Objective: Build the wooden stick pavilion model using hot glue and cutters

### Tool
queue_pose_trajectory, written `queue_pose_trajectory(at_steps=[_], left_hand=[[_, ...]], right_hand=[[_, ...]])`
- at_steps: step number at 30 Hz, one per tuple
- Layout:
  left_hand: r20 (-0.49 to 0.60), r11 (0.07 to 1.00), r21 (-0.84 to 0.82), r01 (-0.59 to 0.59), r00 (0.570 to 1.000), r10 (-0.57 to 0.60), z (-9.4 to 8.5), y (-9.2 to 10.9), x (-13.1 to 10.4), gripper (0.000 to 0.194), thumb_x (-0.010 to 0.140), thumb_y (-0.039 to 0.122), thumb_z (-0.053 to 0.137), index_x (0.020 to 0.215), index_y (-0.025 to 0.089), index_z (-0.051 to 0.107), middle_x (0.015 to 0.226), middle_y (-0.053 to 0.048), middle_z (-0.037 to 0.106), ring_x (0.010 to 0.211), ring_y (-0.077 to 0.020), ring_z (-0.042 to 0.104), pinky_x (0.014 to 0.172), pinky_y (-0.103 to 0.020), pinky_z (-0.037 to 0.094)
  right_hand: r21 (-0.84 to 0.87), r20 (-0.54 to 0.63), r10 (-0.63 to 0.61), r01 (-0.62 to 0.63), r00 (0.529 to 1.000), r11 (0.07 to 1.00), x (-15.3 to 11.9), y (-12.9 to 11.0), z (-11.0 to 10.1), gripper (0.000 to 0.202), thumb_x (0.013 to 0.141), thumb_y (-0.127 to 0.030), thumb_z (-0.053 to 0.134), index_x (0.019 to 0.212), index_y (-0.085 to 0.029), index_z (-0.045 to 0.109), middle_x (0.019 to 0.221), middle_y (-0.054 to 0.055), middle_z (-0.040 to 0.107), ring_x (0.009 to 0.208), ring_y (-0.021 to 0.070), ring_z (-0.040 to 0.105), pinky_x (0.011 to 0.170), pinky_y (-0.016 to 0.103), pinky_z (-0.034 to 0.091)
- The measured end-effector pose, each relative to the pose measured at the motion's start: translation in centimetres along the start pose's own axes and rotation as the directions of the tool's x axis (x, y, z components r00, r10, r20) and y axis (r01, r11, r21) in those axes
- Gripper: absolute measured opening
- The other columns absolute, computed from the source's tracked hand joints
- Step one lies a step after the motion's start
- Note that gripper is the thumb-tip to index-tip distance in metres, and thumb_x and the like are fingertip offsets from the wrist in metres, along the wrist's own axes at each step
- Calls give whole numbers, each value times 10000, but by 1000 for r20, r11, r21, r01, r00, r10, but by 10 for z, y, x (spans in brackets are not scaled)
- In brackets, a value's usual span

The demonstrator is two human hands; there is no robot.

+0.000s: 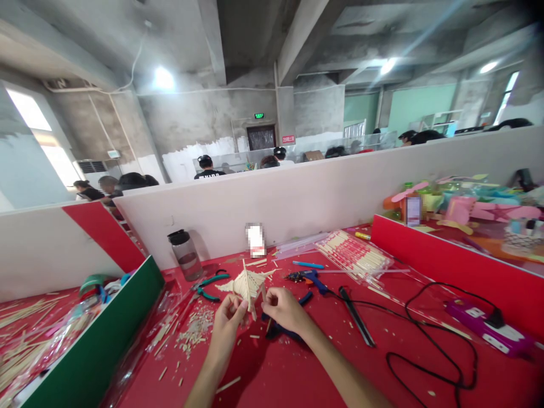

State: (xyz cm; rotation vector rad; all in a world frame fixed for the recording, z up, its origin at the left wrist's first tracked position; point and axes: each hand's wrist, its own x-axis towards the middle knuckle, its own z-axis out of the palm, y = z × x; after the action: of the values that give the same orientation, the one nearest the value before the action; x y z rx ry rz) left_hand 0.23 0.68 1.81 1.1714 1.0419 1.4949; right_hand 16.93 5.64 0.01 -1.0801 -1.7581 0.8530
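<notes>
White partition (272, 198) runs the width of the view behind the work. Red counter (263, 379) in front of it, littered with scraps; green divider (106, 334) along its left side. Bundle of pale sticks (355, 255) lies in red-marked wrapping toward the back right. Purple power strip (488, 326) at far right, black cable looping beside it. Dark-lidded bottle (186, 256) upright near the partition. Left hand (232, 314): grip closed, thumb and fingers grasping the lower left of a pointed stick model (247, 286). Right hand (283, 309): grip pinched on a short stick (263, 293) at the model's right; cannot tell whether it is joined on. Model sits between both hands, above the counter's middle. Blue glue gun (313, 280) lies right of it, teal-handled pliers (207, 294) left. Smaller: blue pen (308, 264), then pale chips (195, 331) heaped near the left hand.
</notes>
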Motion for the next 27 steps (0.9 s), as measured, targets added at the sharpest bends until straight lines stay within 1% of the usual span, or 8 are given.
queue_pose_trajectory(at_steps=[3,5,7,9,12,15,21,27], left_hand=[[-7,1000,3,2,1000,-2,1,2,-1,450,733,438,804,706,201,422,608,87,506,503,-62,438,510,-175,354],[-18,1000,1,6,1000,-6,3,3,-1,439,734,427,803,707,201,429,604,86,501,509,-64,435,512,-175,358],[-25,1000,-3,6,1000,-6,4,3,-1,438,731,425,805,705,201,429,596,86,492,510,-66,433,509,-173,357],[-31,1000,1,5,1000,-5,4,3,0,442,728,434,805,704,201,430,584,89,483,507,-66,431,505,-171,354],[-33,1000,10,11,999,-10,4,2,0,451,723,447,808,702,200,431,576,87,488,499,-66,432,500,-173,354],[-30,1000,1,12,999,-12,3,1,-1,450,723,451,809,707,200,437,588,82,504,501,-68,441,501,-176,357],[-11,1000,2,10,1000,-10,1,-1,1,452,739,451,804,717,197,431,606,84,513,506,-58,440,509,-171,358],[-13,1000,10,17,1000,-17,0,-1,1,453,741,455,801,714,199,428,589,91,492,505,-60,445,511,-174,369]], right_hand=[[88,-19,3,-1,1000,996,2,1,-3,199,761,-235,675,630,-179,536,573,-44,551,540,112,492,538,221,361],[181,32,45,-50,998,982,3,2,-4,211,756,-308,699,653,-173,574,578,-28,579,515,118,500,517,230,371],[285,123,97,-129,988,950,4,2,-3,253,767,-396,692,693,-165,618,585,-10,605,491,128,517,491,239,378],[408,190,143,-211,971,888,4,1,-2,325,762,-484,690,769,-162,657,638,9,644,530,149,574,491,244,402],[569,236,224,-321,946,757,3,-5,2,432,679,-553,761,843,-162,674,750,26,688,640,170,638,499,232,426],[640,270,272,-383,924,666,1,-10,8,477,634,-573,800,810,-145,681,743,29,689,620,135,615,480,201,395],[709,290,311,-421,905,565,0,-11,18,508,560,-549,862,783,-123,696,647,12,660,569,90,570,479,171,354],[757,324,341,-458,883,467,0,-13,20,483,530,-495,903,756,-117,705,612,1,637,554,73,557,473,153,350]])
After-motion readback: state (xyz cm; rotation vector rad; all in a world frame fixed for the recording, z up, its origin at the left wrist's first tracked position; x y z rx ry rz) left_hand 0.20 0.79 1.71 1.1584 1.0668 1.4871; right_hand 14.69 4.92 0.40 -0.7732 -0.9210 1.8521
